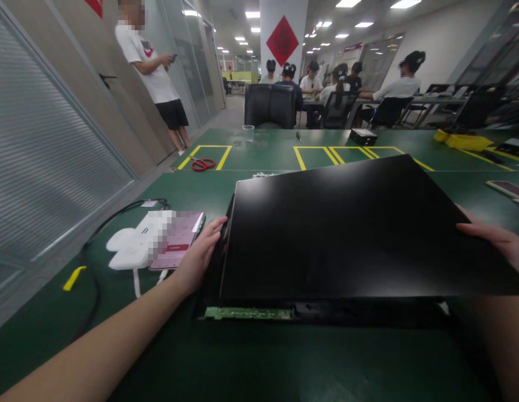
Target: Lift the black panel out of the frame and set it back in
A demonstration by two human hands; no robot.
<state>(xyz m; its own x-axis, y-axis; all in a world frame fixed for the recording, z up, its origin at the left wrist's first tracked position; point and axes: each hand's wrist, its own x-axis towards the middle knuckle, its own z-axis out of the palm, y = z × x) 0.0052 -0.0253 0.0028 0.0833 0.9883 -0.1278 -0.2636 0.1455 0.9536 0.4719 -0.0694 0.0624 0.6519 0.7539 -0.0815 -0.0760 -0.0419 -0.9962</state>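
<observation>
- I read the step as handling the black panel (347, 240), lifting or seating, can't tell which; it sits askew over the dark backing (364, 315) on the green table (209, 368).
- My right hand (496, 231) holds the panel's right edge, thumb on top. My left hand (201, 251) lies along the left edge; can't tell if it grips.
- Next move likely wants both edges level, clear of the exposed circuit strip (249, 314).
- Tight left: phone (179, 234) just beside my wrist. More room near side.
</observation>
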